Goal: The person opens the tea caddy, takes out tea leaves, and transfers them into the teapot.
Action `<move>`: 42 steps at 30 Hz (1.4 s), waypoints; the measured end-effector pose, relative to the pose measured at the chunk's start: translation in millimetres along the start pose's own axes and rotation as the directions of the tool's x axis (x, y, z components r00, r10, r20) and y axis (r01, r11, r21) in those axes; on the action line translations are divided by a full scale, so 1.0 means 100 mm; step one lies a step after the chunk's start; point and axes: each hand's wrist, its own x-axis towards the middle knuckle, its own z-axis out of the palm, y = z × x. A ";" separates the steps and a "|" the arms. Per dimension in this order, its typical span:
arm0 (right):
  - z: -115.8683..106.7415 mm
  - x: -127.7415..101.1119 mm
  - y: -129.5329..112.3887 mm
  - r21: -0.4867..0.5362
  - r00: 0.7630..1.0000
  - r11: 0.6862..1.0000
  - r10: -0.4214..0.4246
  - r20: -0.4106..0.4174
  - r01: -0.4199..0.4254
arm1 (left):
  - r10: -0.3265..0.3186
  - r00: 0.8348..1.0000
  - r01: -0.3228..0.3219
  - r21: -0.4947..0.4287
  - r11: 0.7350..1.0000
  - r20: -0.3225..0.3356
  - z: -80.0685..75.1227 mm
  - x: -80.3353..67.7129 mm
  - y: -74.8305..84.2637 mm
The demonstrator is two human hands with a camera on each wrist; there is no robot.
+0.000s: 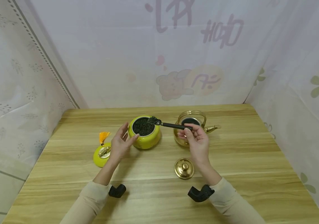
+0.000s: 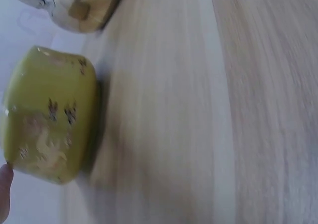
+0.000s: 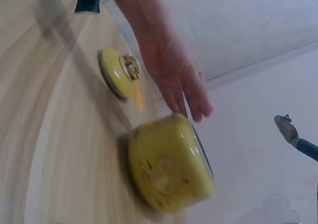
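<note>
Fingers [image 1: 188, 130] of the right hand [image 1: 197, 143] pinch the dark handle of a small scoop [image 1: 168, 124], whose bowl, loaded with dark tea leaves, hangs over the far right rim of the yellow jar [image 1: 145, 137]. Straight, relaxed fingers of the left hand [image 1: 120, 143] rest against the jar's left side, the thumb touching its rim; they hold nothing. The jar stands upright on the wooden bench [image 1: 246, 155], filled with dark leaves. Just right of it, behind the right hand, stands a golden teapot [image 1: 194, 126] with its top open and its spout pointing right. The teapot's golden lid [image 1: 184, 168] lies on the bench nearer the person, beside the right wrist. The jar's yellow lid [image 1: 102, 153] with an orange tassel lies left of the left hand.
</note>
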 end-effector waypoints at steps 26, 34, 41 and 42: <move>-0.85 -0.10 -0.35 -0.047 0.984 0.993 -0.111 -0.142 0.105 | 0.147 0.963 -0.127 -0.100 0.987 0.226 0.99 -0.14 0.36; -1.02 -0.06 -0.29 -0.125 0.980 0.988 -0.112 -0.166 0.091 | 0.104 0.965 -0.101 -0.026 0.995 0.239 1.27 -0.06 0.28; -1.09 0.01 -0.18 -0.153 0.983 0.986 -0.093 -0.160 0.068 | 0.097 0.970 -0.107 0.035 0.994 0.222 1.39 0.01 0.20; -1.09 0.02 -0.17 -0.167 0.983 0.984 -0.088 -0.164 0.061 | 0.100 0.970 -0.111 0.037 0.993 0.219 1.41 0.01 0.19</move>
